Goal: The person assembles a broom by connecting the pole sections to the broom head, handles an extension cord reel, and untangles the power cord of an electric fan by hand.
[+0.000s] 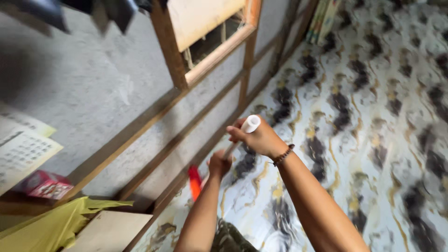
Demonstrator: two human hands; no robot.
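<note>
My right hand [260,137] grips the top of a long stick with a white cap [250,124], held out in front of me. A dark beaded bracelet [283,155] sits on that wrist. My left hand [219,163] grips the same stick lower down. Below the left hand a red-orange part [194,183] of the stick's lower end shows near the base of the wall; its shape is blurred. The lower end points at the patterned floor [373,121] beside the wall.
A grey wall [102,88] with wooden battens runs along the left, with a wooden-framed opening [205,32] above. A paper calendar [21,151], a red box [44,184], a yellow bag [51,224] and a board [109,231] are at lower left. Flat items [322,18] lean at the far wall.
</note>
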